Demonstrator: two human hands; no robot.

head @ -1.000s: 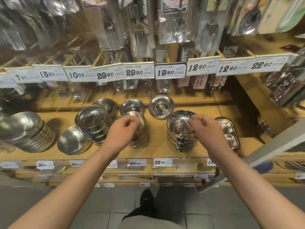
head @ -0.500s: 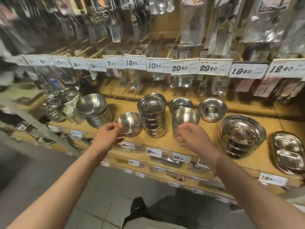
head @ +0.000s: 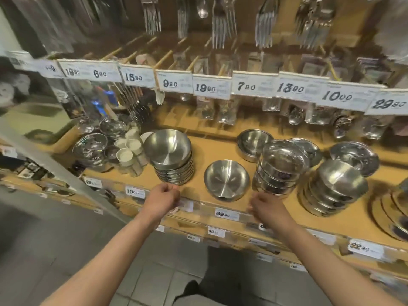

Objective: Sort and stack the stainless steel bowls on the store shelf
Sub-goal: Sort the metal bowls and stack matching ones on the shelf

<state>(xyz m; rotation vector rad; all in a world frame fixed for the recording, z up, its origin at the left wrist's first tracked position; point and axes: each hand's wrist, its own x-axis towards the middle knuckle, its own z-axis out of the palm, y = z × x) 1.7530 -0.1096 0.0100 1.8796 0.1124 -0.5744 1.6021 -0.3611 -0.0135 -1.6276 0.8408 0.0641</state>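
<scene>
Hands: our left hand [head: 163, 198] loosely curled, right hand [head: 268, 207] relaxed, both empty at shelf [head: 220, 151] edge | Thing: single bowl [head: 226, 180] between stacks | Handling: judged light, rigid, slippery; we advised gripping the rim.

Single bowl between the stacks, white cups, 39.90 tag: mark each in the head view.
single bowl [head: 226, 181], head view, inner base.
white cups [head: 129, 149], head view, rim of one cup in the cluster.
39.90 tag [head: 224, 214], head view, printed digits.
</scene>
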